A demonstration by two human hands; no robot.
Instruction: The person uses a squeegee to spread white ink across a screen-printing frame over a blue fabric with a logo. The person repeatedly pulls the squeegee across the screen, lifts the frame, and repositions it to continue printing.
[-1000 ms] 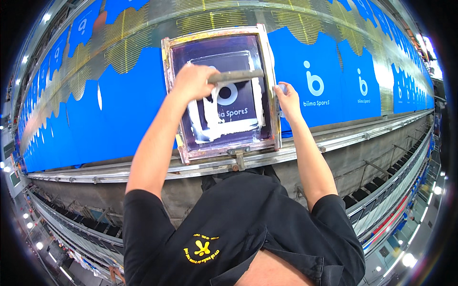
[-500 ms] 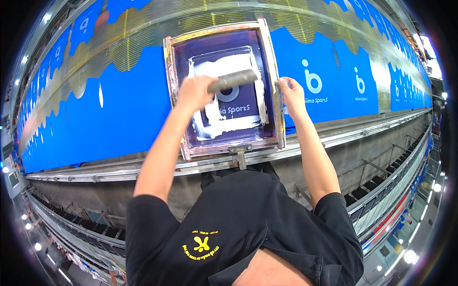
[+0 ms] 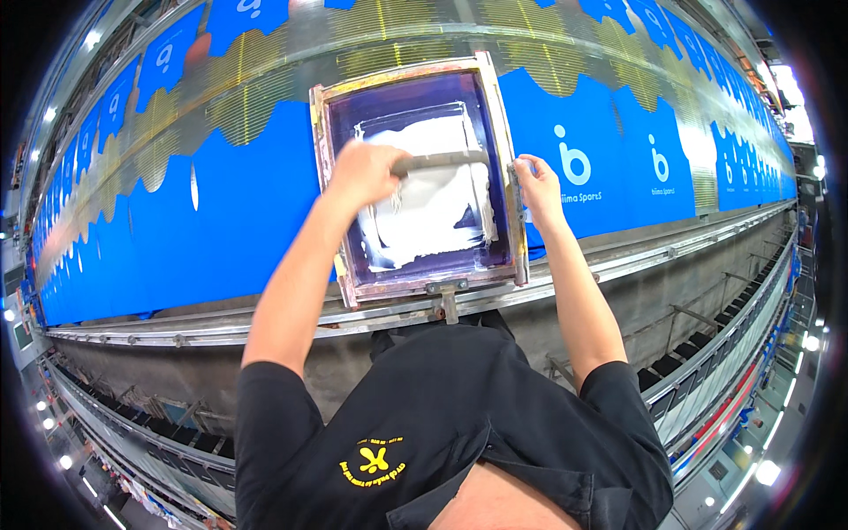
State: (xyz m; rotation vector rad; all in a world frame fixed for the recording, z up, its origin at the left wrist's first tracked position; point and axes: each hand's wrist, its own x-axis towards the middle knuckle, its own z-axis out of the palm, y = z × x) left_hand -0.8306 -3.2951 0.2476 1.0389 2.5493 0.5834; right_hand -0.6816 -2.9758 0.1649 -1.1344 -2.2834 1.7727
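A silk-screen frame point(image 3: 321, 141) with worn, paint-stained rails lies over blue fabric on the long printing table. My left hand point(image 3: 360, 177) is closed on one end of a squeegee point(image 3: 442, 161), a long grey bar lying crosswise inside the frame. White ink point(image 3: 428, 225) covers much of the dark mesh in front of and behind the bar. At the frame's right rail, my right hand point(image 3: 539, 184) has its fingers closed against the edge. A metal bracket point(image 3: 448, 296) joins the near rail to the table's edge rail.
Blue fabric pieces point(image 3: 221, 212) lie left of the frame. On the right, blue pieces point(image 3: 654, 155) carry white printed emblems. More printed pieces point(image 3: 168, 62) line the far side. A metal rail point(image 3: 185, 337) runs along the near table edge, with another long table point(image 3: 141, 424) behind me.
White ink now covers the emblem area that showed on the mesh. The squeegee has tilted and sits slightly nearer me, still in my left hand. My right hand stays at the frame's edge.
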